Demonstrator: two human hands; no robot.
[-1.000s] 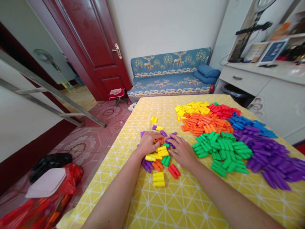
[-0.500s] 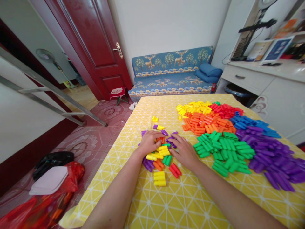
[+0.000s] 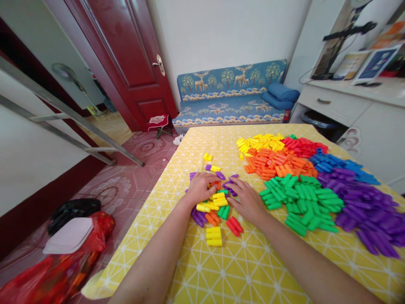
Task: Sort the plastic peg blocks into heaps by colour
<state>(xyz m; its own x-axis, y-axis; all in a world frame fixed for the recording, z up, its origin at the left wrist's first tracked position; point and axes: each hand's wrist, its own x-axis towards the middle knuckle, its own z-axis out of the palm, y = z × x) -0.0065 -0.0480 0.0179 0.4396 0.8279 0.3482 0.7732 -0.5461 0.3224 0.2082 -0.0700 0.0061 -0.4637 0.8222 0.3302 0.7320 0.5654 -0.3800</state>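
Observation:
Small plastic tube-shaped pieces lie in a mixed pile on the table, several joined side by side. My left hand [image 3: 200, 188] rests on the pile's left side, fingers arched and thumb apart, with orange pieces [image 3: 217, 185] partly hidden between them. On the right side, my right hand [image 3: 247, 201] is open, its fingers spread and touching purple pieces [image 3: 230, 185]. Between my hands and just nearer lie yellow pieces [image 3: 219, 199], green pieces [image 3: 224, 211] and orange pieces [image 3: 212, 218]. Red pieces [image 3: 234, 226] and a yellow joined set [image 3: 214, 236] lie closest to me.
Sorted heaps fill the table's right: yellow [image 3: 261, 142], orange [image 3: 278, 164], red [image 3: 305, 147], blue [image 3: 343, 165], green [image 3: 303, 202] and purple [image 3: 373, 207]. A patterned cloth [image 3: 253, 270] covers the table. Beyond stands a blue sofa [image 3: 232, 99]; bags [image 3: 60, 270] lie on the left floor.
The whole view has shifted slightly. My hands stay over the same pile with hardly any movement, and the pieces look unchanged.

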